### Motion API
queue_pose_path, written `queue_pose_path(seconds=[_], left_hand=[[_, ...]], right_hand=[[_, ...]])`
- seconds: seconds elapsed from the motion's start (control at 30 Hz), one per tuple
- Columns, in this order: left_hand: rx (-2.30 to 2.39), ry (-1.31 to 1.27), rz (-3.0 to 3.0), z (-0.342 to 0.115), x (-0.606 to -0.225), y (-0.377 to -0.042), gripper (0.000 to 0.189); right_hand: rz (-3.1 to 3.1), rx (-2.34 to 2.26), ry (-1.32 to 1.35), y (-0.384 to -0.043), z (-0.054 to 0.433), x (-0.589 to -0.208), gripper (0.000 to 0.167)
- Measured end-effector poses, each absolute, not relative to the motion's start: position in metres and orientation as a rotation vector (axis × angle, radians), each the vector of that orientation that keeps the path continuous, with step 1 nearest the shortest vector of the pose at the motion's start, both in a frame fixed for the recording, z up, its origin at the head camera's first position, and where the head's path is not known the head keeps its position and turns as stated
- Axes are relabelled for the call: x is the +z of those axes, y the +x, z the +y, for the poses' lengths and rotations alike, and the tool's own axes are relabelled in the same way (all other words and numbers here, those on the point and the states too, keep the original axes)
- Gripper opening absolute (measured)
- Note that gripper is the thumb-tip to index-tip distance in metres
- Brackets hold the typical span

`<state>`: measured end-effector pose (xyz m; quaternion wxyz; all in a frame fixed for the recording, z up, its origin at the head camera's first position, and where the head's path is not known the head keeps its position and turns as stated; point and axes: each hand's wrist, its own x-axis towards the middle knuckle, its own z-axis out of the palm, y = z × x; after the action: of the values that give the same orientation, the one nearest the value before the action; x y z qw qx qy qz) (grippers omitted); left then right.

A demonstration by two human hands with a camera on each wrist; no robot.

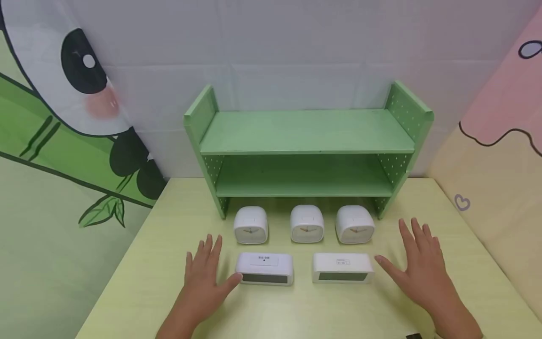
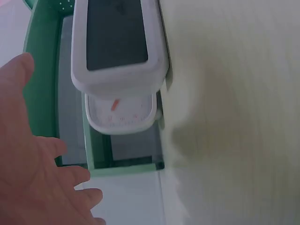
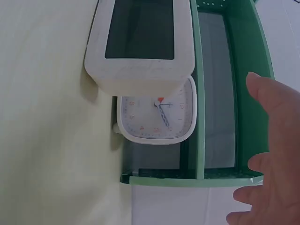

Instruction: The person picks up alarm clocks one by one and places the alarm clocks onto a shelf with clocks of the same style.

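Observation:
In the head view my left hand (image 1: 203,282) spreads its fingers beside a white digital clock (image 1: 264,269), its thumb tip at the clock's left end; whether they touch I cannot tell. My right hand (image 1: 423,268) is spread to the right of a second white digital clock (image 1: 343,268), apart from it. Both hands hold nothing. Behind these stand three white rounded analog clocks: left (image 1: 251,225), middle (image 1: 306,223) and right (image 1: 355,224). Each wrist view shows a digital clock (image 2: 117,47) (image 3: 140,42) partly covering an analog clock (image 2: 122,112) (image 3: 157,115).
A green two-tier shelf (image 1: 306,132) with perforated sides stands at the back of the pale yellow table (image 1: 279,315), just behind the analog clocks. Printed cloth walls (image 1: 296,47) surround the table. A small dark object (image 1: 414,336) shows at the bottom edge near my right wrist.

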<state>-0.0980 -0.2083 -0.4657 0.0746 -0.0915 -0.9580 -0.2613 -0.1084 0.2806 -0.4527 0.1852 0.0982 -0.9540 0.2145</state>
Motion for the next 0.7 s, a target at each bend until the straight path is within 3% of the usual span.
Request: queue_pose_path(seconds=[0.3,0.53,0.7], left_hand=[[-1.266,-0.292,-2.817,-0.204,-0.468,-0.098,0.086],[-1.384,-0.279,-2.77,-0.206,-0.472,-0.101,0.079],[-1.451,-0.286,-2.792,-0.203,-0.474,-0.107,0.079]], right_hand=[[-2.674,0.452,0.472,-0.133,0.295,-0.408,0.101],[-2.523,0.233,0.563,-0.148,0.302,-0.365,0.091],[-2.362,0.22,0.554,-0.167,0.301,-0.333,0.094]])
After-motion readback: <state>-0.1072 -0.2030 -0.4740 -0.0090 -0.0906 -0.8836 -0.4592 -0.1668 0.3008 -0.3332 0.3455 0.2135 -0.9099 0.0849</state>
